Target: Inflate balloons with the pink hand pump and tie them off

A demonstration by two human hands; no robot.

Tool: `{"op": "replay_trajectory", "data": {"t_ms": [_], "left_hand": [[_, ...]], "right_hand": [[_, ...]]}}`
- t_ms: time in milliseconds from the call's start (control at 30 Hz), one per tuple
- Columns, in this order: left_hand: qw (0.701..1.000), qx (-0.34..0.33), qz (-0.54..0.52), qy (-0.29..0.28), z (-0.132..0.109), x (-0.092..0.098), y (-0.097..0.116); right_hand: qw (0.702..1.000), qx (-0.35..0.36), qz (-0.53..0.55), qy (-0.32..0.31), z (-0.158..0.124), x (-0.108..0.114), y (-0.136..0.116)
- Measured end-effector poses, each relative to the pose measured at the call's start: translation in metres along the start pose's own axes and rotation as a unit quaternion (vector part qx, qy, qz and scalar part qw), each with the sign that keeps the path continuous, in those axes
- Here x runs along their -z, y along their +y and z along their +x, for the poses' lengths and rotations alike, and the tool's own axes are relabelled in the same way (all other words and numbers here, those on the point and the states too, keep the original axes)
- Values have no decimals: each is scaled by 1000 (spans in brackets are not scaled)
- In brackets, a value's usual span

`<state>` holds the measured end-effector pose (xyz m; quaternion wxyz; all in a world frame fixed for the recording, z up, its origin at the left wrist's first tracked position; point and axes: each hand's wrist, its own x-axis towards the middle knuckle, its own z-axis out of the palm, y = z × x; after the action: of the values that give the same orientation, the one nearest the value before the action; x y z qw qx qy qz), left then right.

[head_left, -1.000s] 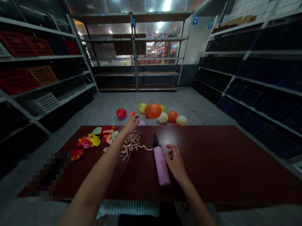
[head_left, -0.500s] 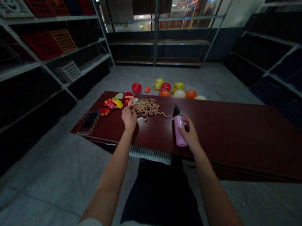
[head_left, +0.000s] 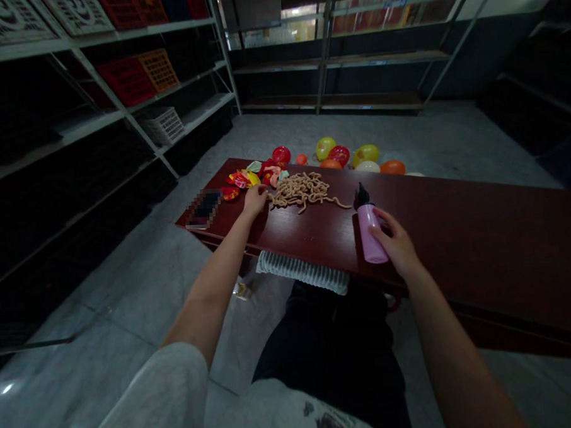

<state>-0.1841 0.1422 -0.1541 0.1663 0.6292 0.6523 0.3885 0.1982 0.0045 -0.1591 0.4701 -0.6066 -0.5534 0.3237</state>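
Note:
My right hand (head_left: 397,239) is wrapped around a pink bottle with a black top (head_left: 372,234) near the front edge of the table. To the left, my left hand (head_left: 255,201) is at the left edge of a heap of tan, twisted rope-like strands (head_left: 302,189); its fingers look parted, and nothing shows in them. Just behind that hand lie limp, colourful balloons (head_left: 246,178) in red, yellow, pink and pale green. One loose strand stretches from the heap toward the bottle.
The dark red table (head_left: 438,232) extends far right. A blurred-out phone-like object (head_left: 204,209) lies at its left end. Several inflated balloons (head_left: 366,154) are on the floor beyond. Shelves with crates (head_left: 159,71) stand left; a pale ribbed cushion-like thing (head_left: 302,273) is at the front edge.
My left hand has moved left, off the strands to the heap's edge. The right hand stays on the bottle. The whole view has shifted, placing the table further right.

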Motion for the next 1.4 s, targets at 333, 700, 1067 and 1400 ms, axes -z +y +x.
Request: {"op": "replay_trajectory", "data": {"t_ms": [333,700,1067,1400], "left_hand": [[998,-35,46,17,2,18,-6],[977,-66,171,109,32,38,8],[931,7,-362,42,-14,16,120],[750,183,-611,-173,-82,-77,169]], "right_hand": [[998,-58,14,-19,14,0,9],[989,-19,145,32,-1,6,0],[913,-91,382,-113,-11,-30,-33],[863,-166,447,-165,-20,-30,-35]]}}
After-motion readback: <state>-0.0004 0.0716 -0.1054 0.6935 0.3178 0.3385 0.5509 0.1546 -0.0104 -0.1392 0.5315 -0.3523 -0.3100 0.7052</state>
